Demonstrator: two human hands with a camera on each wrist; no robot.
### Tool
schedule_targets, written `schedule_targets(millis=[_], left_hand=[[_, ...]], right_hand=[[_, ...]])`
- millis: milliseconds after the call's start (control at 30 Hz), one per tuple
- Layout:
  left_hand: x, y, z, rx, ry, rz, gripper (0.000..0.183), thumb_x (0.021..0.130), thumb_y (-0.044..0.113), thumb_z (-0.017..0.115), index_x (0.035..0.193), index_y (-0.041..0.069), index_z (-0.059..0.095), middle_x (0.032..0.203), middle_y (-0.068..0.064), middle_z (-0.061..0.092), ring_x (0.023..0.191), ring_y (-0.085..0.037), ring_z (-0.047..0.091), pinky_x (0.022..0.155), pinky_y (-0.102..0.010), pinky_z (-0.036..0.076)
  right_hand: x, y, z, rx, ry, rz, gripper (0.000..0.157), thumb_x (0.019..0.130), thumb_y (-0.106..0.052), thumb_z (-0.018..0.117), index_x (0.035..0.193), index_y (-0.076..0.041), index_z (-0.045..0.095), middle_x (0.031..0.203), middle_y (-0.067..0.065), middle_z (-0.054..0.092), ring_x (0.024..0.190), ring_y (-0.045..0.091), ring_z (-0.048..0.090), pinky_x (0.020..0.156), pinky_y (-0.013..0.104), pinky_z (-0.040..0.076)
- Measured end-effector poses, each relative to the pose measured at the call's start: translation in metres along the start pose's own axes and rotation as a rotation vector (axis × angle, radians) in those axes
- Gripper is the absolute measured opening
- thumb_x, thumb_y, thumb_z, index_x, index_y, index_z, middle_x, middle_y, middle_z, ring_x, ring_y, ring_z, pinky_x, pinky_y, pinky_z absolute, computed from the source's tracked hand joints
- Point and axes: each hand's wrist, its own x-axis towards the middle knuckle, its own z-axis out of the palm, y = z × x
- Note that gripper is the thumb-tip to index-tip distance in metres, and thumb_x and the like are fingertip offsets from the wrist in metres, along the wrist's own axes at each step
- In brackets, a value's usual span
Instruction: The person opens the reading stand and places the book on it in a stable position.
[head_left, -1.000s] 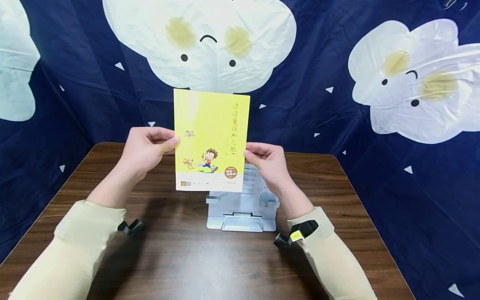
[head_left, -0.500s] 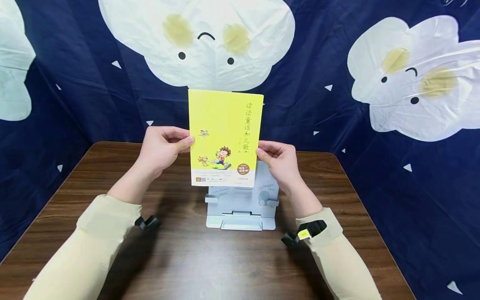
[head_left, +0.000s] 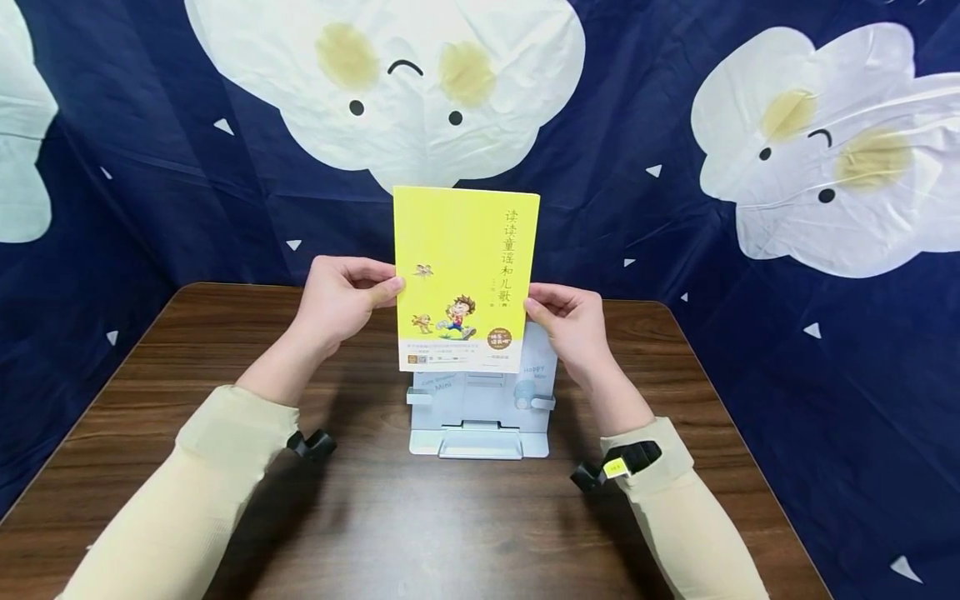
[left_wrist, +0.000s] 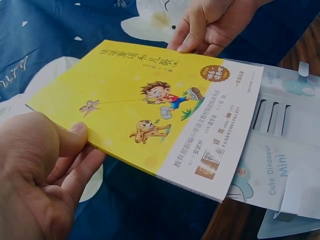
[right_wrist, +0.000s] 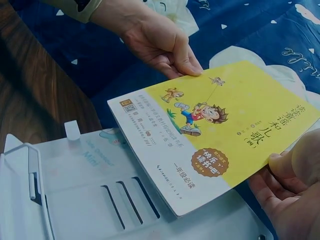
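A thin yellow book (head_left: 465,250) with a white lower band and a cartoon boy and dog on its cover is held upright in the air. My left hand (head_left: 342,302) pinches its left edge, thumb on the cover and fingers behind. On the opposite edge my right hand (head_left: 572,327) pinches it the same way, as the right wrist view shows with the thumb (right_wrist: 285,162) on the cover. Behind and below the book stands a pale blue book stand (head_left: 480,408), its upper part partly hidden by the book. In the left wrist view the stand (left_wrist: 280,125) shows slots and printed dinosaurs.
The stand has two small side clips and a front ledge (head_left: 480,443). It rests on a dark wooden table (head_left: 450,533). A navy cloth (head_left: 630,208) with white clouds hangs behind the table and along its sides.
Both hands have carried the book to the right, in front of the stand. More of the stand's lower left shows now. The grip on both edges is the same, and the head view has shifted slightly.
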Motion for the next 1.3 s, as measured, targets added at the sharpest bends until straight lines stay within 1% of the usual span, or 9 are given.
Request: schedule_targets(millis=[233,300,467,567,667,800,1000,1133,1300], left_hand=[[-0.002,-0.005,0.006,-0.008,-0.022,-0.012,0.021,0.091,0.005,0.084,0.109,-0.005,0.08,0.102,-0.017,0.079,0.082,-0.02,0.077,0.076,-0.027,0.062],[-0.002,-0.006,0.008,0.009,-0.022,-0.009,0.02,0.091,0.005,0.085,0.108,-0.004,0.081,0.102,-0.017,0.079,0.082,-0.021,0.077,0.076,-0.026,0.062],[-0.004,-0.01,0.013,0.065,-0.026,0.0,0.02,0.09,0.007,0.086,0.108,-0.002,0.082,0.101,-0.015,0.079,0.083,-0.022,0.076,0.073,-0.023,0.061],[-0.006,-0.013,0.015,0.104,-0.03,-0.002,0.02,0.09,0.01,0.086,0.107,0.0,0.083,0.1,-0.013,0.08,0.083,-0.022,0.075,0.068,-0.022,0.058],[-0.006,-0.017,0.016,0.142,-0.035,-0.004,0.02,0.09,0.013,0.087,0.106,0.002,0.084,0.098,-0.01,0.08,0.082,-0.022,0.074,0.064,-0.023,0.055],[-0.007,-0.021,0.017,0.164,-0.044,0.0,0.02,0.09,0.014,0.088,0.105,0.003,0.084,0.096,-0.008,0.08,0.081,-0.021,0.073,0.063,-0.023,0.056],[-0.009,-0.021,0.019,0.18,-0.042,0.008,0.017,0.088,0.012,0.089,0.103,0.003,0.084,0.093,-0.007,0.08,0.078,-0.02,0.073,0.062,-0.023,0.056],[-0.01,-0.022,0.02,0.206,-0.036,0.025,0.017,0.088,0.013,0.089,0.102,0.004,0.084,0.092,-0.006,0.08,0.077,-0.02,0.071,0.06,-0.023,0.054],[-0.012,-0.024,0.022,0.245,-0.029,0.065,0.016,0.088,0.012,0.089,0.101,0.004,0.085,0.091,-0.005,0.08,0.077,-0.02,0.072,0.058,-0.023,0.054]], right_hand=[[-0.003,0.003,-0.005,-0.027,0.009,0.002,0.018,0.094,0.01,0.074,0.112,0.013,0.076,0.1,0.024,0.077,0.079,0.017,0.073,0.074,0.027,0.061],[-0.004,0.005,-0.007,-0.04,0.012,0.0,0.018,0.093,0.01,0.075,0.111,0.012,0.077,0.1,0.024,0.077,0.079,0.017,0.073,0.073,0.026,0.061],[-0.007,0.009,-0.012,-0.091,0.022,0.008,0.017,0.094,0.008,0.075,0.111,0.009,0.078,0.099,0.02,0.078,0.08,0.019,0.073,0.072,0.025,0.059],[-0.008,0.011,-0.013,-0.119,0.022,0.016,0.016,0.094,0.007,0.075,0.11,0.008,0.079,0.097,0.018,0.078,0.081,0.02,0.073,0.071,0.024,0.058],[-0.009,0.012,-0.014,-0.151,0.023,0.022,0.015,0.094,0.008,0.075,0.109,0.007,0.079,0.096,0.018,0.078,0.08,0.019,0.072,0.07,0.023,0.057],[-0.011,0.013,-0.014,-0.169,0.027,0.034,0.015,0.094,0.01,0.075,0.108,0.007,0.079,0.096,0.021,0.076,0.08,0.018,0.071,0.07,0.023,0.057],[-0.013,0.015,-0.017,-0.171,0.019,0.041,0.015,0.093,0.011,0.074,0.107,0.007,0.079,0.098,0.025,0.075,0.082,0.017,0.07,0.071,0.023,0.056],[-0.014,0.016,-0.018,-0.179,0.014,0.032,0.015,0.092,0.013,0.074,0.106,0.007,0.078,0.097,0.023,0.076,0.081,0.018,0.069,0.07,0.023,0.056],[-0.017,0.017,-0.019,-0.204,0.015,0.033,0.013,0.092,0.013,0.075,0.103,0.007,0.078,0.093,0.021,0.076,0.08,0.019,0.068,0.068,0.022,0.056]])
